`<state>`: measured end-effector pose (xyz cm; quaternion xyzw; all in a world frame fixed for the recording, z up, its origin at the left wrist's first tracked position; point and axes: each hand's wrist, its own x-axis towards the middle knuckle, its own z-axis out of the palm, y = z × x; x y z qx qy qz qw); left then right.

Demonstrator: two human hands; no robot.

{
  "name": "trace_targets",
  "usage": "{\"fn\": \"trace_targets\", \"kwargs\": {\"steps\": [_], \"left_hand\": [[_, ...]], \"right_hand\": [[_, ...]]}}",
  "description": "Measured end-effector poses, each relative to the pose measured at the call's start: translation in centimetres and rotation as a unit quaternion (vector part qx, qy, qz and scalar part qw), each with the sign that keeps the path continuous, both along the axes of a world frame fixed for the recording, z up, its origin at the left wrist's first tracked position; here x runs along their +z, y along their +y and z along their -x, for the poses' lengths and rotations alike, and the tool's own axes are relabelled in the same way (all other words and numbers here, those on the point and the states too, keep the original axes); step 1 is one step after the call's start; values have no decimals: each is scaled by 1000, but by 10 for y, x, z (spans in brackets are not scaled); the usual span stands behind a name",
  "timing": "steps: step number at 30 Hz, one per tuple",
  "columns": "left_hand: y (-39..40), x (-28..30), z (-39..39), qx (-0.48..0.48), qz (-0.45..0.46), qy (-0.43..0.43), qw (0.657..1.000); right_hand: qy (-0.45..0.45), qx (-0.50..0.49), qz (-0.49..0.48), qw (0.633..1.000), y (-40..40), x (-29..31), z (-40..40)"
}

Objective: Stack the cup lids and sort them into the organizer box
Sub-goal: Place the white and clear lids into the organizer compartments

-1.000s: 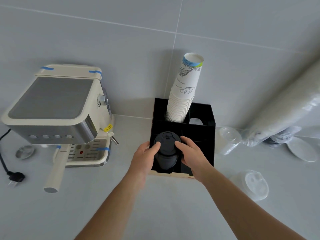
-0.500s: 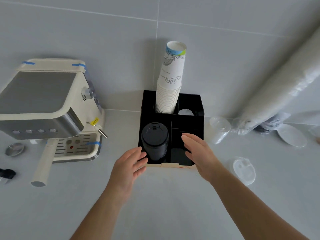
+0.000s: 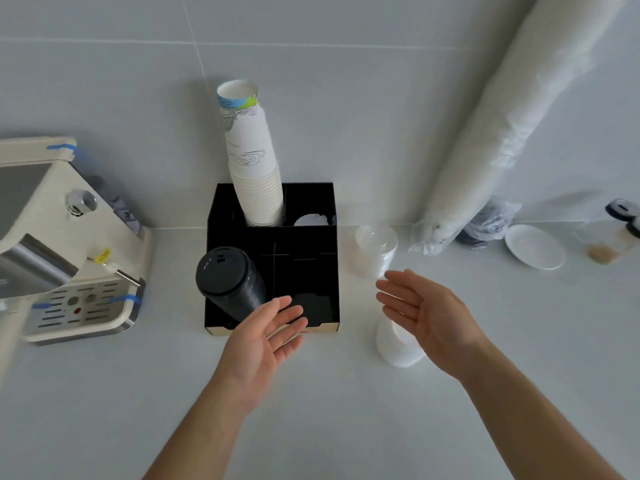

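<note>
Black lids stack (image 3: 230,284) stands in organizer box (image 3: 332,258), just beyond left hand (image 3: 261,344) | both hands spread, holding nothing | step: between stacks | next: right hand (image 3: 427,317) should gather white lids (image 3: 394,348) beneath it

We find no text we can read. The stack of paper cups (image 3: 254,161) carries a small grey line of print and a drawn motif, too blurred to make out. The yellow tag (image 3: 102,255) on the coffee machine (image 3: 62,244) bears dark marks, also illegible.
</note>
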<state>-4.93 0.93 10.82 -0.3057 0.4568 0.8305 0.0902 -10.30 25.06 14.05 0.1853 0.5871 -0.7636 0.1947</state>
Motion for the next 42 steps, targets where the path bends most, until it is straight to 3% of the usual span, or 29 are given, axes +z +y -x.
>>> {"fn": "trace_targets", "kwargs": {"steps": [7,12,26,32,42], "left_hand": [[71,-17,11,-28,-19,-47,998],[105,-38,16,-65,28,-78,994],[174,-63,34,-190,204,-80,957],[171,-70,37,-211,202,-85,953],[156,-67,51,-224,110,-162,955]], "right_hand": [[-31,-34,-28,999,98,-20,11],[-66,-35,-83,994,126,-49,13],[-115,132,-109,979,117,-115,19],[-120,139,-76,980,119,-124,22],[-129,168,-40,976,118,-124,24]]}}
